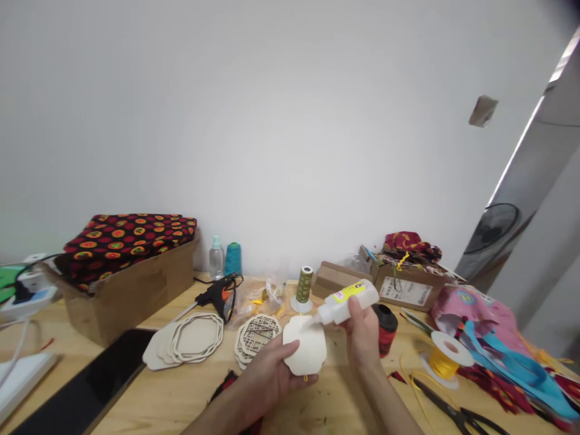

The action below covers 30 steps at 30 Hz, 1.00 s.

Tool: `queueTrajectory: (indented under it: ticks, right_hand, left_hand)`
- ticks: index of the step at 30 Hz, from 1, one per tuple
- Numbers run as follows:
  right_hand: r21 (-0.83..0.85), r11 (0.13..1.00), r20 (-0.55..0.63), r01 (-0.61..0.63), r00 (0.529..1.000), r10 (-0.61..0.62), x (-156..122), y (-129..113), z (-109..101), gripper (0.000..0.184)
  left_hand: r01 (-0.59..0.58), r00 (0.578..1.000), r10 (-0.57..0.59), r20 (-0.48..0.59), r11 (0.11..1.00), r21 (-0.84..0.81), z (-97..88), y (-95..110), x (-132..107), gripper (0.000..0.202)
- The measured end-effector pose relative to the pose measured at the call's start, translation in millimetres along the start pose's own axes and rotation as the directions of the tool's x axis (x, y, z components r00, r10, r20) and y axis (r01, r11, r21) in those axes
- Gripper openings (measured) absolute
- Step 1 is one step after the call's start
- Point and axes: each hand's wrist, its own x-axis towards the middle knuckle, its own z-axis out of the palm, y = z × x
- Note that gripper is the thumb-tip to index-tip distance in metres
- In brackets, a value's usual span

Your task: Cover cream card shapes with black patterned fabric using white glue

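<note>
Two hands are busy here, and both are full! The left hand [272, 371] has the pale plaque [306, 350], thumb lying over its left edge, other fingers tucked behind and beneath: a firm pinch, that one. Up to the plaque's right comes the right hand [362, 338], its fingers closed around the white bottle [347, 307] with the yellow label.

And look at the line of that bottle! Its long axis slants, the base up and to the right of the plaque, the neck dropping leftward toward it. The nozzle [316, 318] points at the plaque's upper part, right at the far edge. Touching or just clear? From this angle I cannot tell. Everything hangs on that meeting point: the left hand is the one on the plaque itself, the right hand sits just off its right side, and only the nozzle bridges the space between.

The plaque's broad face is turned up toward the camera, a little yellow loop [306, 378] peeping out at its bottom edge. Around it, what a crowd! Just beyond the plaque stands the olive thread spool [305, 286]; to its left lie the lattice pieces [258, 333], and farther left, the stacked frames [199, 338]. Off to the plaque's right, past the bottle hand, stands a red-and-black spool [386, 335].
</note>
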Motion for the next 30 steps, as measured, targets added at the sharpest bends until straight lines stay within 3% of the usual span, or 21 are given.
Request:
queueTrajectory:
  ticks: [2,4,8,12,15,18,20,22,25,30]
  right_hand:
    - [-0.079,0.993,-0.006,0.087,0.996,-0.088,-2.7,-3.8,0.9,0.037]
    - [-0.201,0.953,0.064,0.227,0.974,-0.218,-7.1,-5.4,1.7,0.047]
    - [-0.44,0.751,0.26,0.493,0.87,-0.419,-16.5,-3.8,1.7,0.049]
    - [-0.461,0.631,0.236,0.624,0.771,-0.591,-23.8,-4.2,4.6,0.042]
    - [-0.41,0.618,0.18,0.67,0.724,-0.666,-25.7,-5.8,7.6,0.041]
    - [-0.343,0.781,0.037,0.522,0.838,-0.544,-21.8,-6.4,7.8,0.038]
    - [-0.209,0.913,-0.078,0.349,0.925,-0.371,-15.5,-6.8,6.1,0.035]
    - [-0.038,0.98,-0.124,0.197,0.972,-0.2,-7.4,-7.7,3.2,0.035]
    - [0.098,0.993,-0.102,0.06,0.994,-0.05,3.7,-9.5,-1.5,0.034]
    - [0.122,0.991,-0.101,0.049,0.994,-0.036,8.5,-7.7,-3.6,0.032]
  left_hand:
    - [-0.043,0.999,0.043,-0.004,0.998,0.035,1.4,-2.5,-0.1,0.041]
    - [-0.087,0.996,0.088,-0.009,0.994,0.064,2.9,-3.4,0.8,0.036]
    - [-0.152,0.988,0.153,-0.006,0.984,0.091,4.5,-1.9,2.3,0.029]
    - [-0.18,0.984,0.18,0.004,0.981,0.077,3.2,-0.2,2.0,0.028]
    - [-0.192,0.981,0.192,0.006,0.979,0.062,1.5,0.7,2.5,0.03]
    - [-0.192,0.981,0.192,-0.002,0.979,0.063,0.0,1.7,3.6,0.034]
    - [-0.194,0.981,0.195,-0.011,0.978,0.075,-1.5,1.9,4.0,0.035]
    - [-0.209,0.977,0.212,-0.021,0.973,0.093,-3.1,1.9,4.2,0.035]
    - [-0.26,0.963,0.267,-0.033,0.955,0.139,-3.6,2.6,4.2,0.033]
    - [-0.299,0.949,0.313,-0.03,0.928,0.224,4.9,7.2,-0.3,0.031]
